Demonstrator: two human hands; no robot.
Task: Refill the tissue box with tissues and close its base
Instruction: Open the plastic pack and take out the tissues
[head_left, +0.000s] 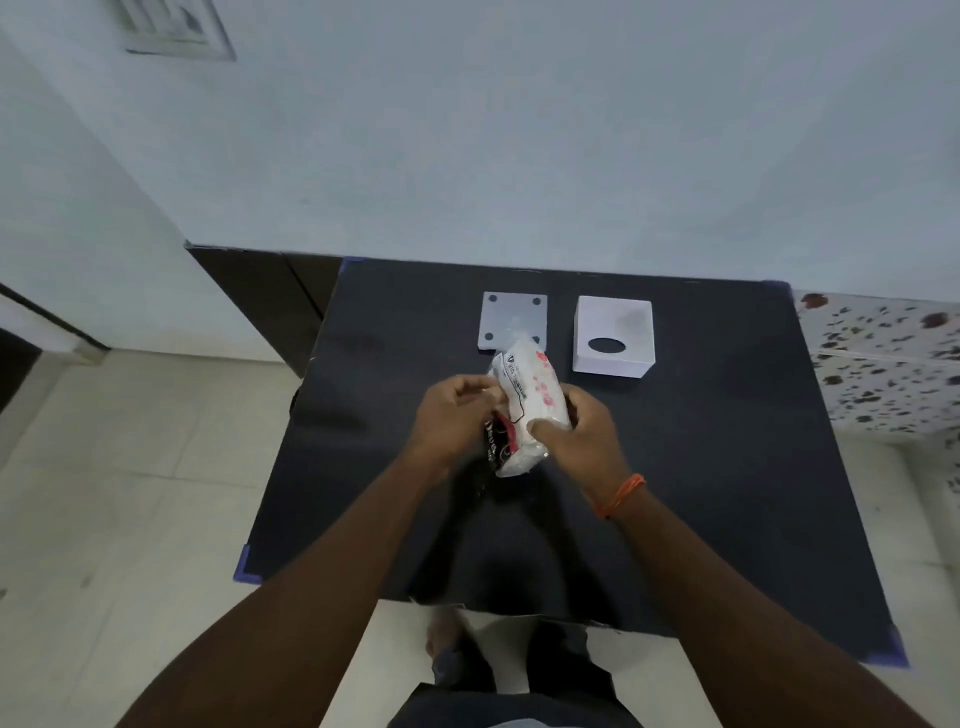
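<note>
A white plastic tissue pack (527, 400) with red and black print is held above the middle of the black table (701, 493). My right hand (582, 428) grips its right side, thumb across the front. At the pack's left edge, my left hand (452, 415) pinches the wrapper. The white cube tissue box (613, 335) with an oval slot facing me stands at the back of the table. To its left lies the square grey base plate (506, 317) with dark round feet at its corners, its near corner hidden behind the pack.
The black table stands against a pale wall, blue tape at its corners. A speckled white surface (883, 358) adjoins it on the right. Tiled floor (130, 467) lies to the left. An orange thread band is on my right wrist.
</note>
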